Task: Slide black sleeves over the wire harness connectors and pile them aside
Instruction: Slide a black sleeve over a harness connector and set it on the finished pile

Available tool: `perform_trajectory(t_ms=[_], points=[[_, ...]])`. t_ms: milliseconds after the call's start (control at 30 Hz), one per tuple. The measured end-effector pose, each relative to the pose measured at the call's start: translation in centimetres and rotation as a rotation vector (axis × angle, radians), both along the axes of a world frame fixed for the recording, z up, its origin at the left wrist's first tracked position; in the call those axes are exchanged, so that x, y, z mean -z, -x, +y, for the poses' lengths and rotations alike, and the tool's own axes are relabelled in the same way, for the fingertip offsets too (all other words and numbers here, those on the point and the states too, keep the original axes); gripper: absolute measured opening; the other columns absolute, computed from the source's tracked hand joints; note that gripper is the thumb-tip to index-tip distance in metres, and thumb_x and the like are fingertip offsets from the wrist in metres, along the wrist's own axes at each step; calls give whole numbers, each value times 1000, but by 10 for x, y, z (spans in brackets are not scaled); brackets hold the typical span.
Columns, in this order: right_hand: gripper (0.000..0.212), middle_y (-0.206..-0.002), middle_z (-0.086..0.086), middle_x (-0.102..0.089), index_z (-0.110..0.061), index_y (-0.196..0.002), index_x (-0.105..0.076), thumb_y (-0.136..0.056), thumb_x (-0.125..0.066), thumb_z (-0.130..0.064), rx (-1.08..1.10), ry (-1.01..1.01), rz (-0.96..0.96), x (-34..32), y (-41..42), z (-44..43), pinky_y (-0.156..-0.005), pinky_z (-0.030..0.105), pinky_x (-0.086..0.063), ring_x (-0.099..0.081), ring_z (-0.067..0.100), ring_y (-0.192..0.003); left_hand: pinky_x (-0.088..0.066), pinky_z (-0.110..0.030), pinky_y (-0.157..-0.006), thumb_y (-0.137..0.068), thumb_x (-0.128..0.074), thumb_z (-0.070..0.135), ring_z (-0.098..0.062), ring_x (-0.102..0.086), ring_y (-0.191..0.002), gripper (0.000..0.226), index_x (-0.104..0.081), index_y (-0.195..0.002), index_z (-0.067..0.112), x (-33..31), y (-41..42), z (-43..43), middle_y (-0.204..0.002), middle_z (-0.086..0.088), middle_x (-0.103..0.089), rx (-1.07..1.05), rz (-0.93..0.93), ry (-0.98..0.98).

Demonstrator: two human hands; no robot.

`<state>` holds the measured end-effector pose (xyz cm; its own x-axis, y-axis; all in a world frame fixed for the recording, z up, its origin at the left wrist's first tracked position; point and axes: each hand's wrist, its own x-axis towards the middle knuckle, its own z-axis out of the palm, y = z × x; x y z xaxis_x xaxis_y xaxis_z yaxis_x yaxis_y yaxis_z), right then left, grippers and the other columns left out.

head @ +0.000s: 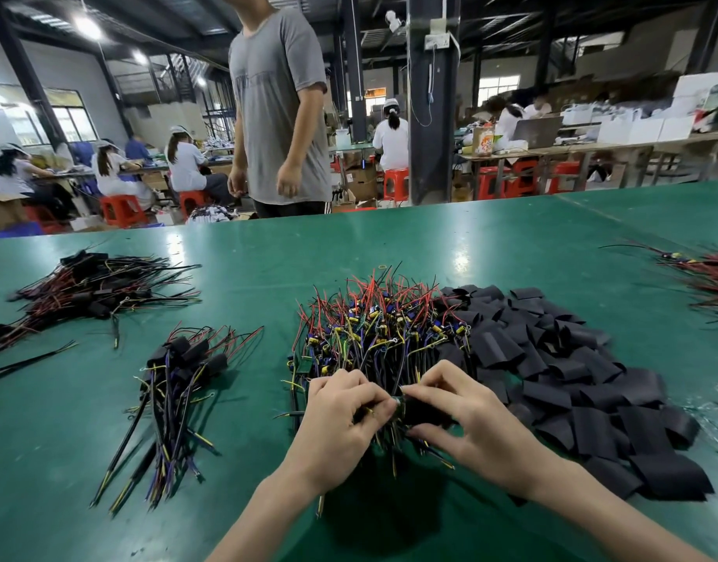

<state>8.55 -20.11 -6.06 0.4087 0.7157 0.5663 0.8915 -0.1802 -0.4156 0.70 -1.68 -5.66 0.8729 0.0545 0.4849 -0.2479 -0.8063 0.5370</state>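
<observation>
A heap of bare wire harnesses [373, 322] with red, black and yellow wires lies in the middle of the green table [511, 245]. To its right spreads a pile of flat black sleeves [572, 375]. In front of the heap, my left hand [341, 419] pinches a harness by its small green board [397, 402]. My right hand [466, 407] grips a black sleeve [424, 411] at that board's end. A small pile of sleeved harnesses [182, 367] lies to the left.
A larger bundle of sleeved harnesses [85, 294] lies at the far left, and more red and black wires [706, 277] at the right edge. A person in a grey shirt [280, 107] stands beyond the table's far edge. Seated workers fill the background.
</observation>
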Motion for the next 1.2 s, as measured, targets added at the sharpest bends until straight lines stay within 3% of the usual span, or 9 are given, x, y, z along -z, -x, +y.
perform_trajectory(t_ms=[233,467,600,833,967,1200], points=[[42,-104,-3,-47,-8,-123,-59,-86,-62,-27,41,53,-78,-2,6,-1,-71,38,-51,-59,18,-79,-28,-25,-92,-87,-54,38,-8,-50,-81,23,-68,-82,21,0,1,-5,-79,8,-56,-17,-14,-80],[40,-105,-3,-45,-8,-123,-58,-87,-59,-27,71,79,-85,-3,9,-1,-71,39,-51,-59,19,-79,-30,-30,-84,-89,-56,33,-7,-46,-75,14,-65,-82,25,3,1,-4,-76,12,-51,-60,-90,-256],[40,-105,-3,-45,-9,-125,-56,-88,-60,-23,72,96,-88,-2,8,-1,-72,40,-51,-58,20,-79,-31,-32,-80,-91,-50,34,-11,-47,-73,20,-65,-83,24,1,2,-6,-76,10,-51,-73,-159,-375],[39,-104,2,-46,-5,-125,-55,-89,-62,-16,78,143,-153,-5,10,1,-67,37,-50,-56,22,-76,-33,-32,-78,-84,-61,20,-15,-49,-70,5,-64,-80,23,-1,4,-7,-74,8,-52,-89,-183,-487],[42,-104,4,-48,-2,-128,-54,-88,-61,-14,95,190,-215,-7,15,3,-68,34,-50,-57,21,-77,-34,-32,-77,-76,-66,12,-16,-50,-70,11,-64,-81,22,-1,4,-7,-73,8,-52,-107,-148,-483],[47,-106,5,-51,1,-128,-54,-84,-66,-11,97,211,-237,-8,17,3,-73,25,-49,-59,18,-81,-34,-32,-78,-80,-66,9,-16,-52,-72,12,-66,-88,18,3,3,-8,-76,9,-58,-96,-95,-430]])
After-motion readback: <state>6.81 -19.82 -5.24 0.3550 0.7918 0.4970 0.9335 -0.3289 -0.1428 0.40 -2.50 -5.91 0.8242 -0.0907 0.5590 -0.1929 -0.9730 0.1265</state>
